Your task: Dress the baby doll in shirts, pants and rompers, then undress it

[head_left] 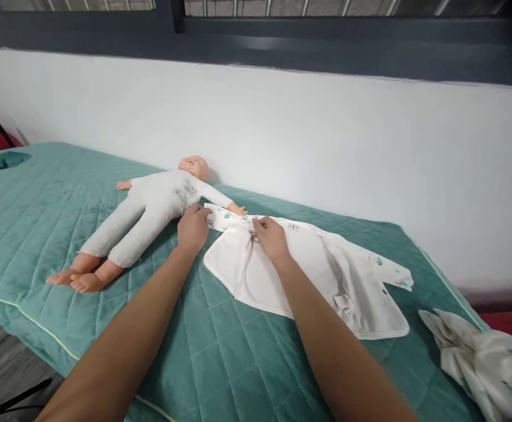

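Note:
A white baby shirt lies spread out with its front opened, its sleeves printed with small green figures. My left hand pinches the cuff end of the shirt's left-side sleeve. Closed on the cloth near that sleeve's shoulder is my right hand. A baby doll with a white cloth body lies on its back to the left, head toward the wall. The doll's outstretched arm reaches over the sleeve, its hand resting at the sleeve's upper edge between my two hands.
A green quilted cover spreads over the bed, with a hole at its far left. Crumpled printed cloth lies at the right edge. Behind the bed rises a white wall under a dark window frame.

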{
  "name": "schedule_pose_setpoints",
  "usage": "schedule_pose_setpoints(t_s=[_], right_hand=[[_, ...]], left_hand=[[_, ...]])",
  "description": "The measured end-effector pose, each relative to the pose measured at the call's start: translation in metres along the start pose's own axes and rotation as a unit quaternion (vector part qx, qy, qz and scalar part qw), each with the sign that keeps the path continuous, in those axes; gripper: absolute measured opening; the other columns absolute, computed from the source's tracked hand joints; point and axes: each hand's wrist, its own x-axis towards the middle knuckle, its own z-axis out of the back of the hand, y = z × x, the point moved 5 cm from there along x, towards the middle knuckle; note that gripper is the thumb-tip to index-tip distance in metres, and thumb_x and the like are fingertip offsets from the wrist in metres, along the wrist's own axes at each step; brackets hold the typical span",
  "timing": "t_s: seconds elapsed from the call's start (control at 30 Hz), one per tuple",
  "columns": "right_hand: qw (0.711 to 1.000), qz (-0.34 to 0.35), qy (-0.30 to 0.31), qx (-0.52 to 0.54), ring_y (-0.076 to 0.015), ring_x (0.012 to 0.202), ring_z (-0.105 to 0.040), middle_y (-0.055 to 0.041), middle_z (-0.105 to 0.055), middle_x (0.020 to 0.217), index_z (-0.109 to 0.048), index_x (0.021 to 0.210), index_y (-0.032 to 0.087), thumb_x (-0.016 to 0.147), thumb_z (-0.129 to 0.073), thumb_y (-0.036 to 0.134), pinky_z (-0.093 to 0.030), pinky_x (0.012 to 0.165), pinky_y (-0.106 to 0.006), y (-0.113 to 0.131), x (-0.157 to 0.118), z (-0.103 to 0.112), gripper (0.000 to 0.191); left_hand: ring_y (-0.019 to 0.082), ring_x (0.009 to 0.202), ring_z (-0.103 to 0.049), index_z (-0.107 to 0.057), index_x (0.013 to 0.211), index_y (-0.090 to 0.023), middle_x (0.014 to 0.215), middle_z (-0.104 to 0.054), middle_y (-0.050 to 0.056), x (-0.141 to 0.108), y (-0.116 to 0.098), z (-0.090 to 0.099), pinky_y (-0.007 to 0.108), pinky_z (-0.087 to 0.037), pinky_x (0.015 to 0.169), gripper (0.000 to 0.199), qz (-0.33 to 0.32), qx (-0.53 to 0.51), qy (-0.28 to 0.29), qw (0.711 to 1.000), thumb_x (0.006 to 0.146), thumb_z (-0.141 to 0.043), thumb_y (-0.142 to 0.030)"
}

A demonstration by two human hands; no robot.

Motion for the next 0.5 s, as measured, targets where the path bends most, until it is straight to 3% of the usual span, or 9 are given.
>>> schedule_pose_setpoints(t_s=[0.1,0.2,0.27,0.4,0.5], right_hand=[[1.000,-0.005,-0.009,0.010,-0.0181,0.080,-0.062,-0.0010,-0.071,0.085,-0.060,0.080,0.024,0.091,-0.046,0.050,-0.043,0.072,-0.027,0.000,0.001,0.000,0.031],[1.000,-0.021,0.002,0.018,-0.0194,0.082,-0.064,-0.0016,-0.073,0.087,-0.062,0.089,0.025,0.086,-0.055,0.046,-0.044,0.072,-0.028,-0.001,0.001,-0.002,0.023],[0.999,-0.030,0.006,0.021,-0.0204,0.083,-0.065,-0.0024,-0.073,0.089,-0.063,0.091,0.025,0.084,-0.057,0.040,-0.045,0.072,-0.029,-0.002,0.001,-0.005,0.018],[0.999,-0.031,-0.005,0.039,-0.0193,0.084,-0.065,-0.0016,-0.074,0.093,-0.064,0.085,0.025,0.081,-0.053,0.028,-0.046,0.073,-0.029,-0.005,0.002,-0.006,0.012],[0.998,-0.030,-0.018,0.056,-0.0189,0.084,-0.065,-0.0023,-0.074,0.090,-0.065,0.083,0.024,0.080,-0.050,0.024,-0.047,0.075,-0.028,-0.006,0.003,-0.003,0.014]], left_hand=[[0.023,0.110,-0.055,-0.069,0.114,-0.023,0.115,-0.063,0.006,0.001,-0.003,0.000,0.032,-0.047,0.083,0.038,-0.003,0.016,0.012,1.000,0.095,-0.037,-0.018],[0.025,0.111,-0.054,-0.069,0.114,-0.022,0.118,-0.060,0.009,-0.006,-0.012,0.009,0.035,-0.047,0.087,0.037,-0.002,0.031,-0.013,0.999,0.095,-0.038,-0.020],[0.027,0.111,-0.053,-0.070,0.110,-0.022,0.117,-0.059,0.010,-0.016,-0.021,0.016,0.038,-0.046,0.091,0.033,-0.004,0.034,-0.019,0.999,0.096,-0.041,-0.028],[0.031,0.111,-0.052,-0.072,0.090,-0.022,0.115,-0.060,0.011,-0.045,-0.031,0.017,0.045,-0.046,0.095,0.036,0.023,0.008,0.035,0.999,0.088,-0.054,-0.053],[0.031,0.116,-0.051,-0.070,0.084,-0.020,0.119,-0.061,0.010,-0.066,-0.036,0.019,0.045,-0.044,0.101,0.030,0.018,-0.028,0.047,0.998,0.085,-0.061,-0.050]])
